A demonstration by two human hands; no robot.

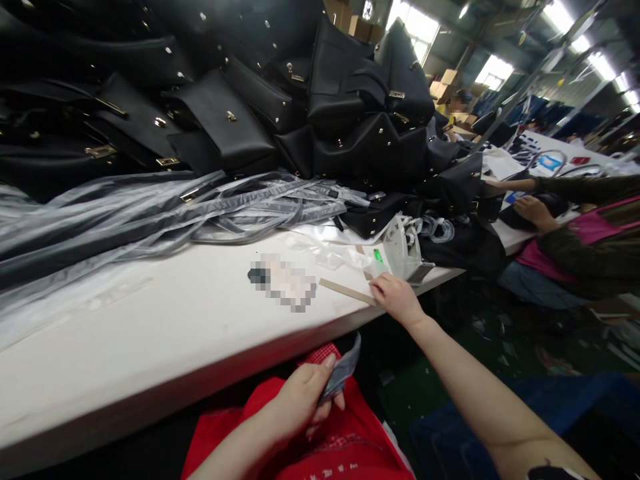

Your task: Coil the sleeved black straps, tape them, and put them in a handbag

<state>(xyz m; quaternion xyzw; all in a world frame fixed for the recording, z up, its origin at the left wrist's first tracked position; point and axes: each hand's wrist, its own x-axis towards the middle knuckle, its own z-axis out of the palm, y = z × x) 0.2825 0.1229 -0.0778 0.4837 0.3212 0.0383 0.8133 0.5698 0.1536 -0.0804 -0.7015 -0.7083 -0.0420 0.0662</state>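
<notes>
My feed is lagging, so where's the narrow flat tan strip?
In the head view, the narrow flat tan strip lies right of centre on the long white table, with its right end by the right hand.

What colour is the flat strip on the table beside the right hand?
The flat strip is greyish tan, best seen in the head view.

A single head-worn camera looks forward and down from above the wearer's lap, where a bright red cloth garment [367, 420] meets the bottom edge. The bare left hand [306, 392] is close below the lens; the bare right hand [397, 300] is slightly farther off. The long white flat-topped table [175, 320] crosses slantwise. Beyond it, a heap of black leather-look handbags [230, 127] fills the upper left. The wide view reaches distant white strip ceiling lights [603, 65], upper right.
</notes>
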